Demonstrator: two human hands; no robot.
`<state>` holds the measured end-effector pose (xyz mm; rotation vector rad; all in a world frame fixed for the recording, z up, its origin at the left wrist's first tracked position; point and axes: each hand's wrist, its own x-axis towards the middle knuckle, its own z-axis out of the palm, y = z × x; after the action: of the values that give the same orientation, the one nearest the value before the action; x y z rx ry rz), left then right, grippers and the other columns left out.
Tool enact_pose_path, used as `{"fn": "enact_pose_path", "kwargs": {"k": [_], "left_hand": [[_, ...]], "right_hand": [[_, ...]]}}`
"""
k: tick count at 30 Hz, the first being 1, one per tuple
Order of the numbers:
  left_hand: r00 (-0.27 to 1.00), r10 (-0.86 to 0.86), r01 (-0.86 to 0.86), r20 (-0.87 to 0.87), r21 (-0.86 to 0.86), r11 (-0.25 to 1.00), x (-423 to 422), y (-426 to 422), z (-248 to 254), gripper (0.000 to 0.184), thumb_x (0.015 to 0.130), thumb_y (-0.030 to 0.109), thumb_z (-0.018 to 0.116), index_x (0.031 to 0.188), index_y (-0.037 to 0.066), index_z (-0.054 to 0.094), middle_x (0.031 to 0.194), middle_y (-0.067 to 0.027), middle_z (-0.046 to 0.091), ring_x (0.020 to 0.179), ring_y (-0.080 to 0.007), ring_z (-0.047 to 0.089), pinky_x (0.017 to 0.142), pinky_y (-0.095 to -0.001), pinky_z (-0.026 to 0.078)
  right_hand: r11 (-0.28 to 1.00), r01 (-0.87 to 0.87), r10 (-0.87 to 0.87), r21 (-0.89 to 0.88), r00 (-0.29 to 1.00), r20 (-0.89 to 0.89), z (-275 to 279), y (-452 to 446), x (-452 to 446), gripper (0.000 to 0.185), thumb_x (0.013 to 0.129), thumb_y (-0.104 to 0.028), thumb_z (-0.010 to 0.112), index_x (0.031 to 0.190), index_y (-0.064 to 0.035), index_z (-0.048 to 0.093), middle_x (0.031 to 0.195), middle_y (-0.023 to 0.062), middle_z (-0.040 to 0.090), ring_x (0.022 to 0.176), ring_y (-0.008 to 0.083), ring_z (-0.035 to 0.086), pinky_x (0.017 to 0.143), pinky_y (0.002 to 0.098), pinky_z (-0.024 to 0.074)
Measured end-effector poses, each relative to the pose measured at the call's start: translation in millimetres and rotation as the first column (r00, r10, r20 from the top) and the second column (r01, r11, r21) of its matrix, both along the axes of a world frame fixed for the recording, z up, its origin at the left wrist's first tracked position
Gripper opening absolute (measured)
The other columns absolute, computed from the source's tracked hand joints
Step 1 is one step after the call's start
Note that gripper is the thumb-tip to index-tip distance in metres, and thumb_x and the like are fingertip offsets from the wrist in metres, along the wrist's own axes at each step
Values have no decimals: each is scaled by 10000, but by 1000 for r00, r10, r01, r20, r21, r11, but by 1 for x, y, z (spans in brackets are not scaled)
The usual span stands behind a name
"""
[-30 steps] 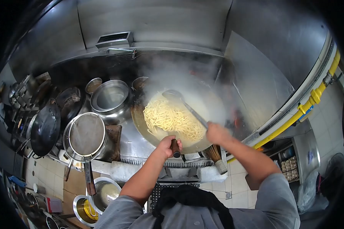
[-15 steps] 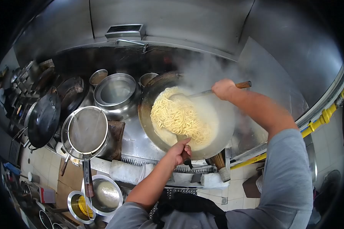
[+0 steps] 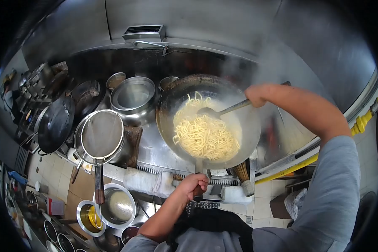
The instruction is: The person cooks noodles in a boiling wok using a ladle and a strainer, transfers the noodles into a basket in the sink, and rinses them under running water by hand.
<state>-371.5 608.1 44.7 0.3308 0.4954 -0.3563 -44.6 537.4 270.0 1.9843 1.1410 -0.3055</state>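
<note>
A large wok (image 3: pixel 168 122) stands on the stove, holding thick yellow noodles (image 3: pixel 206 138) in pale, steaming liquid. My left hand (image 3: pixel 193 187) is wrapped round the wok's wooden handle (image 3: pixel 198 194) at the near side. Up at the right, my right hand (image 3: pixel 258 95) grips a long-handled ladle (image 3: pixel 235 106). The ladle's bowl (image 3: pixel 208 112) rests against the noodles, tilted so that its rounded side shows. The end of the ladle's handle pokes out beyond my right wrist.
Left of the wok are a metal pot (image 3: pixel 134 94) and a round mesh strainer (image 3: pixel 102 134) on another pot. Dark woks (image 3: pixel 56 126) stand farther left. Below are bowls with yellow oil (image 3: pixel 92 216) and pale liquid (image 3: pixel 121 206). A bamboo brush (image 3: pixel 243 176) hangs at the wok's near right.
The wok's near handle and my left hand have come lower in view. The noodles have shifted within the wok, and the ladle has moved right, its bowl now turned over.
</note>
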Motion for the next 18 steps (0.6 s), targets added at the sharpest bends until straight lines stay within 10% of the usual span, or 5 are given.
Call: {"fn": "enact_pose_path", "kwargs": {"k": [9, 14, 16, 18], "left_hand": [[993, 68, -61, 96, -76, 995, -37, 0, 8, 90, 766, -11, 515, 821, 41, 467, 563, 57, 401, 434, -23, 363, 433, -180, 349], [989, 109, -95, 98, -138, 986, -37, -2, -5, 129, 759, -22, 509, 859, 48, 465, 551, 54, 394, 430, -29, 365, 432, -185, 348], [986, 108, -89, 127, -142, 986, -36, -1, -10, 148, 748, -34, 513, 854, 55, 463, 597, 42, 420, 455, -37, 391, 448, -207, 357], [988, 107, -91, 110, -139, 986, -36, -1, -11, 149, 750, -37, 510, 857, 53, 456, 612, 40, 425, 455, -39, 392, 450, -210, 357]], "right_hand": [[990, 113, -116, 81, 992, 40, 20, -21, -51, 210, 719, -52, 542, 863, 20, 676, 885, 176, 670, 807, 293, 656, 649, 395, 511], [873, 276, -267, 403, 960, -80, -12, -83, -76, 231, 763, -137, 583, 846, 76, 619, 751, 188, 652, 628, 295, 656, 538, 401, 508], [384, 879, -577, 282, 467, -670, 10, -105, -109, 159, 819, -88, 556, 815, 67, 522, 692, 151, 584, 532, 232, 596, 440, 405, 475], [83, 942, -381, 325, 331, -863, 6, -144, -121, 162, 859, -97, 550, 788, 24, 469, 627, 84, 500, 443, 171, 502, 361, 356, 423]]}}
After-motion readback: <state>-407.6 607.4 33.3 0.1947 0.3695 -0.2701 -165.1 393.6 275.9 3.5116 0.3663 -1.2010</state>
